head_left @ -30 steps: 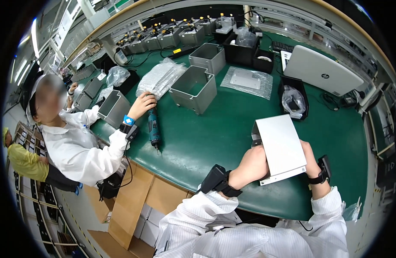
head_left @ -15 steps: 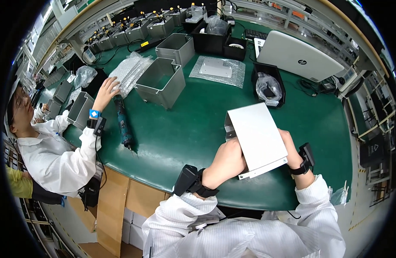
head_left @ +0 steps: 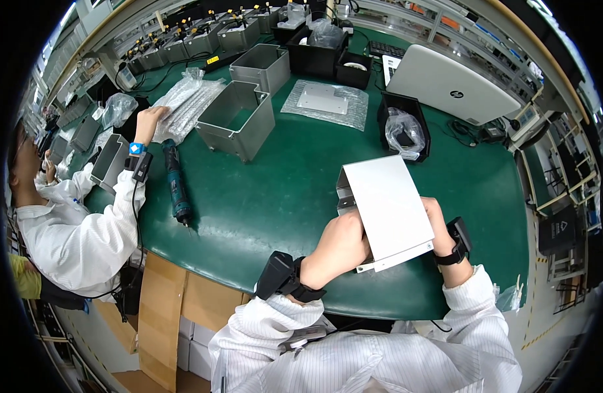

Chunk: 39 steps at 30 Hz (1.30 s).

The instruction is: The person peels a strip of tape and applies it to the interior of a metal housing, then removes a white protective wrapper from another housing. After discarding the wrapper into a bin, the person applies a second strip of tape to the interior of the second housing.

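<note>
A bent white sheet-metal panel is held tilted above the near right part of the green bench. Small holes show in the flange along its lower edge. My left hand is closed on its left side, with the fingertips tucked inside the bend and out of sight. At the opposite side my right hand grips the panel; most of its fingers are hidden behind the sheet.
A cordless screwdriver lies left on the green bench. Grey housings, bubble wrap, a flat plate, a black bin and a laptop stand beyond. A co-worker's hand reaches in from the left.
The co-worker's hand has come down onto the bubble wrap. My view has shifted slightly, so everything sits a little further left. Both my hands keep their hold on the panel.
</note>
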{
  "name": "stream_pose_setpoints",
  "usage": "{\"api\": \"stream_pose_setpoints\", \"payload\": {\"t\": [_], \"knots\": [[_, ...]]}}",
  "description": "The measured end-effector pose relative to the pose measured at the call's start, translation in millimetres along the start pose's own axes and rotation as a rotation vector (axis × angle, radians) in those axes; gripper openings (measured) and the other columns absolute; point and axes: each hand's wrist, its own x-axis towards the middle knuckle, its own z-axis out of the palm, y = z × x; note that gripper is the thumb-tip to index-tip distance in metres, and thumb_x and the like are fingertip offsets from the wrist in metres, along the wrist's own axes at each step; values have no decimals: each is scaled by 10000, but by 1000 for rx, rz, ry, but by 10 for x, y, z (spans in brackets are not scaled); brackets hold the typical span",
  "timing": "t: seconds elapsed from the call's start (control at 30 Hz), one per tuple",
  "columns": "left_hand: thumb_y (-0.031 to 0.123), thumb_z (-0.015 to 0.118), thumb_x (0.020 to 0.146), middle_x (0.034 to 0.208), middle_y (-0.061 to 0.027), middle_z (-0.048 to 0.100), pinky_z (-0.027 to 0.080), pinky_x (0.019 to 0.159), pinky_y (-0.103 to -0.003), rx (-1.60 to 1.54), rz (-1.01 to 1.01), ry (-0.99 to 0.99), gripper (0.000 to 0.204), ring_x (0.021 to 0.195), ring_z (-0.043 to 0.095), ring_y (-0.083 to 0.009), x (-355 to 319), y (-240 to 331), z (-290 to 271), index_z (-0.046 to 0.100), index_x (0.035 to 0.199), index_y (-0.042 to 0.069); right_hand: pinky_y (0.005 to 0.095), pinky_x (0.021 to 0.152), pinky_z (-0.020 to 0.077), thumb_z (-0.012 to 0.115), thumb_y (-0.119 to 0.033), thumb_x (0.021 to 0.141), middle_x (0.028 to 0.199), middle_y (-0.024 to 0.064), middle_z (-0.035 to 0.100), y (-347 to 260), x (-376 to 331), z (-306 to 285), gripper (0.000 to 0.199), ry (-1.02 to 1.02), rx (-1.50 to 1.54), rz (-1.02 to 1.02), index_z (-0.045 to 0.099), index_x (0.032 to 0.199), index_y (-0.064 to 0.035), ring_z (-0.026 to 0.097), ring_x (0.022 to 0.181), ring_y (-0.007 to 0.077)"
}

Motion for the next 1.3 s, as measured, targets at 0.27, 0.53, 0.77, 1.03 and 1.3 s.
{"api": "stream_pose_setpoints", "payload": {"t": [0.27,0.53,0.77,1.03,1.3], "knots": [[70,498,1005,1193,-173,669,541,870,-372,-795,-451,-135,415,1037,678,-289,-205,-14,-19,459,1406,-28,256,638,510,670,7,827,837,64,697,-18,-4,-6,195,81,-142,-245,729,1013,1,652,731,132],[115,537,1016,1415,-260,447,563,906,-362,-628,-161,167,620,1130,622,-258,-553,-27,311,209,1532,12,242,664,521,692,44,845,812,34,693,-92,-2,-66,137,124,-126,-182,720,978,25,645,746,97],[262,724,907,1016,-211,666,563,811,-397,33,30,115,403,918,681,-357,-700,39,464,577,1164,-12,210,681,527,703,3,891,827,13,713,-200,172,-268,80,43,-19,136,717,963,34,640,745,49],[113,653,919,982,-182,658,550,725,-423,152,205,30,183,844,654,-368,-693,64,584,611,1058,0,266,617,507,736,-202,874,804,74,709,-138,517,-32,258,-245,-51,-249,679,911,47,627,695,102],[37,682,767,985,-80,653,548,670,-322,614,411,298,322,817,646,-231,-585,3,-163,693,1088,43,287,616,504,729,-210,872,815,80,703,-306,448,36,275,-166,-3,-134,664,921,53,616,709,108]]}}
